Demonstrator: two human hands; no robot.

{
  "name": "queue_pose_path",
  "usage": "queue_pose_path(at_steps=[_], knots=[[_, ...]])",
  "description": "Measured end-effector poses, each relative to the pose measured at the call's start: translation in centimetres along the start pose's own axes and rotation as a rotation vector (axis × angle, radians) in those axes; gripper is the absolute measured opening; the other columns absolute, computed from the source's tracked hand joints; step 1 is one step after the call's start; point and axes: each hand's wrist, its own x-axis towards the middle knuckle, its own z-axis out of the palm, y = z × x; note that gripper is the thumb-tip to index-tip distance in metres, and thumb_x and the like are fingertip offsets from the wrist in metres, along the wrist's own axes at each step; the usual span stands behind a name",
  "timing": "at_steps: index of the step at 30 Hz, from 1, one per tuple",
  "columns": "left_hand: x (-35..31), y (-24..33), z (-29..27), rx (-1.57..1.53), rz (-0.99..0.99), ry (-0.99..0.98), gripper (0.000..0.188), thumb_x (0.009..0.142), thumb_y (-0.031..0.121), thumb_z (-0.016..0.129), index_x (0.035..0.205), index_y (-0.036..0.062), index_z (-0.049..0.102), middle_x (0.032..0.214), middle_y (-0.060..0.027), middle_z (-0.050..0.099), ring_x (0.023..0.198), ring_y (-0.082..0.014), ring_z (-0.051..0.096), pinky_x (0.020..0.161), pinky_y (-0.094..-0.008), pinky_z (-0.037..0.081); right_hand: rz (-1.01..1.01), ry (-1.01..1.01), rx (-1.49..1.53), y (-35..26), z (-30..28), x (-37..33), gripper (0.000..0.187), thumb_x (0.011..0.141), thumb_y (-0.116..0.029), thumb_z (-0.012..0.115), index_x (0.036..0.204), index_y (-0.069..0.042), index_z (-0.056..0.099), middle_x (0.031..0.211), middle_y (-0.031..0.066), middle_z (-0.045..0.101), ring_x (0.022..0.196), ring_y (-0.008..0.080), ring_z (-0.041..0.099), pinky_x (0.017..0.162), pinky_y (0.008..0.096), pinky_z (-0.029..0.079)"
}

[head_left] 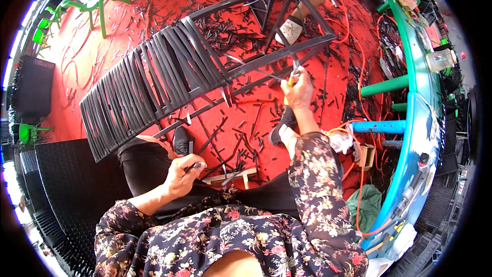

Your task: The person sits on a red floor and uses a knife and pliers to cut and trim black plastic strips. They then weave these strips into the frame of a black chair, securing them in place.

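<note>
A dark frame [302,47] slants across the middle, with black woven strips [154,72] wrapped side by side over its left part. At the frame's right end my right hand [301,92] is closed around pliers [291,79] with orange-yellow handles. The metal jaws are up by the frame's lower rail; whether they grip a strip I cannot tell. Nearer to me, above my lap, my left hand [183,175] is closed on a short black piece [193,166] that pokes out of the fist. Its other end is hidden.
Black offcuts [241,143] litter the red floor [123,25]. Another person's foot in a light clog [290,31] stands behind the frame. To the right is a blue-green table [415,123] with tools and an orange hose [363,72]. Green stools [97,2] stand far left.
</note>
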Motion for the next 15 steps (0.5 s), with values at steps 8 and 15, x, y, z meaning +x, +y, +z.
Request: queue_pose_path(at_steps=[8, 15], knots=[[3.2, 2.7, 0.6, -0.516, -0.095, -0.183, 0.014, 0.092, 0.010, 0.047, 0.093, 0.0006, 0.057, 0.066, -0.0020, 0.056, 0.048, -0.0064, 0.049, 0.044, -0.0193, 0.038, -0.512, 0.052, 0.576, -9.2, -18.4, -6.1, 0.067, 0.058, 0.003, 0.060, 0.121, 0.003, 0.036, 0.094, 0.0091, 0.046, 0.084, 0.0186, 0.046, 0.076, 0.0330, 0.041], [5.7, 6.9, 0.9, -0.629, -0.004, -0.309, 0.021, 0.086, 0.019, 0.056, 0.089, -0.0013, 0.056, 0.057, 0.0021, 0.041, 0.044, -0.0057, 0.034, 0.041, -0.0223, 0.031, -0.716, -0.353, 0.490, -16.0, -20.7, -12.7, 0.059, 0.055, -0.025, 0.074, 0.104, 0.002, 0.053, 0.079, 0.0110, 0.055, 0.067, 0.0247, 0.056, 0.061, 0.0352, 0.045]])
